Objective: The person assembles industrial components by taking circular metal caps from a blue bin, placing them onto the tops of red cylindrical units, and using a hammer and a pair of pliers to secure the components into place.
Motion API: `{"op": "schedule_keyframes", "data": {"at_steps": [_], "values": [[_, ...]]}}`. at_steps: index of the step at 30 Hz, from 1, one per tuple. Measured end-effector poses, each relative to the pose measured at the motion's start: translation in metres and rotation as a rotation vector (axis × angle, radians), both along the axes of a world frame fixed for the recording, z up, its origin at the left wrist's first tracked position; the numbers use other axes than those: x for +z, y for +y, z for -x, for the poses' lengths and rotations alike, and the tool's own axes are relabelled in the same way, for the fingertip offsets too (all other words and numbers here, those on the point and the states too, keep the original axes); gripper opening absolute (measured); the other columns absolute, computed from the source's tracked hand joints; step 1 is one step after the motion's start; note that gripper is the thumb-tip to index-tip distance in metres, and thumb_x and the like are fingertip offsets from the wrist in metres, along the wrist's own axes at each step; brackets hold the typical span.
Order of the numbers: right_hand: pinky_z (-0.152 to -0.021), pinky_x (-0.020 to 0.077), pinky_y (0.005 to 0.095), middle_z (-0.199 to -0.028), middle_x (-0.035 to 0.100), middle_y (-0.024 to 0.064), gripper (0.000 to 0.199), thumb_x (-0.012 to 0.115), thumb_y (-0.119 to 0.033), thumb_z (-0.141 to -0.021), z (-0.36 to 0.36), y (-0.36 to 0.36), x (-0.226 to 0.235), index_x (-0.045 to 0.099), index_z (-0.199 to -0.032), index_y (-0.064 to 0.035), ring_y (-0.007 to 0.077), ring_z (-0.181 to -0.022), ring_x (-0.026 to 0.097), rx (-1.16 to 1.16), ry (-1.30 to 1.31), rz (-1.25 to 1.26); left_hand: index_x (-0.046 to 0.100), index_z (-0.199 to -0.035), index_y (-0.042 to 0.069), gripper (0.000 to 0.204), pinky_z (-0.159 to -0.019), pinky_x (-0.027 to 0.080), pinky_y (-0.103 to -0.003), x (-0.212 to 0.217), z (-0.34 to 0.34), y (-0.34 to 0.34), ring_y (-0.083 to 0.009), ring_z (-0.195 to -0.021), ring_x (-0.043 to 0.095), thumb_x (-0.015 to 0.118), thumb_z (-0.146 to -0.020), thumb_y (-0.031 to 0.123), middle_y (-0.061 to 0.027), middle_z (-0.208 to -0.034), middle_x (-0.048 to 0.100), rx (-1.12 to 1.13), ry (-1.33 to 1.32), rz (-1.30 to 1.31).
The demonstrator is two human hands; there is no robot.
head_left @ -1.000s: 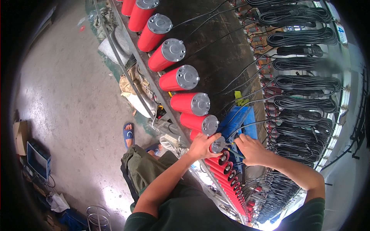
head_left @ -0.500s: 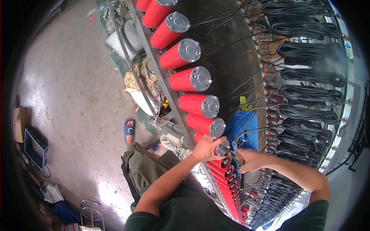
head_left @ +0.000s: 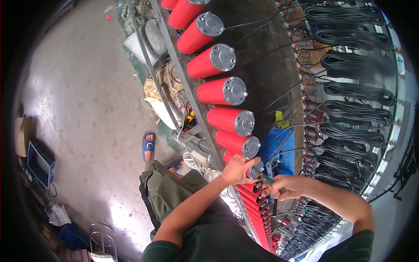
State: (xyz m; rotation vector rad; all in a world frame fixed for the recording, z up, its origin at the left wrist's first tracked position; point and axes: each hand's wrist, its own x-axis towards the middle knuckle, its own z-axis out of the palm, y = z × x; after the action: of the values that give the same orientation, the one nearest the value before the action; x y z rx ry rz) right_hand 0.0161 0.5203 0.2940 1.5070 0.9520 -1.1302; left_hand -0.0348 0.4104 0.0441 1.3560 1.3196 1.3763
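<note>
Your left hand point(head_left: 235, 169) is curled over a red cylinder point(head_left: 249, 169) just below the frame's centre, gripping its grey end cap; your right hand point(head_left: 286, 187) is closed round a green-handled tool point(head_left: 267, 179) touching that cap; coiled black cables point(head_left: 355, 113) hang at right.

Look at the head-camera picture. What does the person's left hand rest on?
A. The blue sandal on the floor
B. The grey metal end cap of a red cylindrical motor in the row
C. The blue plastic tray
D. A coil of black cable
B: the left hand grips the grey metal end cap of a red cylindrical motor at the bench edge, while the right hand holds a slim tool against it.
</note>
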Motion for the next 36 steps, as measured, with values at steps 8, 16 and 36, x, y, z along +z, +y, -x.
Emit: {"op": "schedule_keyframes", "data": {"at_steps": [8,16,36], "values": [[-0.072,0.0596,0.0431,-0.104,0.066,0.0106,0.043,0.084,-0.019,-0.069,-0.003,-0.007,-0.004,0.058,-0.101,-0.0065,0.0316,-0.093,0.072,1.973,0.242,-0.605,0.061,-0.141,0.019,0.083,-0.095,0.051,-0.048,-0.002,0.001,-0.001,-0.0391,-0.101,0.067,0.091,-0.071,0.051,-0.0162,-0.124,0.067,0.064,-0.023,-0.055],[-0.070,0.0550,0.0370,-0.106,0.068,0.0093,0.046,0.081,-0.018,-0.081,-0.014,0.004,-0.003,0.057,-0.117,-0.0041,0.0196,-0.081,0.066,0.199,0.106,-0.005,0.061,-0.141,0.017,0.088,-0.080,0.051,-0.047,-0.006,-0.004,0.005,-0.0371,-0.081,0.067,0.091,-0.069,0.058,-0.0146,-0.087,0.069,0.199,0.013,-0.195],[-0.059,0.0522,0.0305,-0.104,0.066,0.0102,0.028,0.074,-0.005,-0.082,-0.005,-0.016,0.003,0.058,-0.104,-0.0074,0.0200,-0.079,0.066,1.839,0.207,-0.530,0.061,-0.140,0.019,0.082,-0.094,0.052,-0.047,0.002,0.002,-0.001,-0.0383,-0.100,0.067,0.090,-0.071,0.051,-0.0157,-0.120,0.067,0.112,-0.004,-0.079]]}}
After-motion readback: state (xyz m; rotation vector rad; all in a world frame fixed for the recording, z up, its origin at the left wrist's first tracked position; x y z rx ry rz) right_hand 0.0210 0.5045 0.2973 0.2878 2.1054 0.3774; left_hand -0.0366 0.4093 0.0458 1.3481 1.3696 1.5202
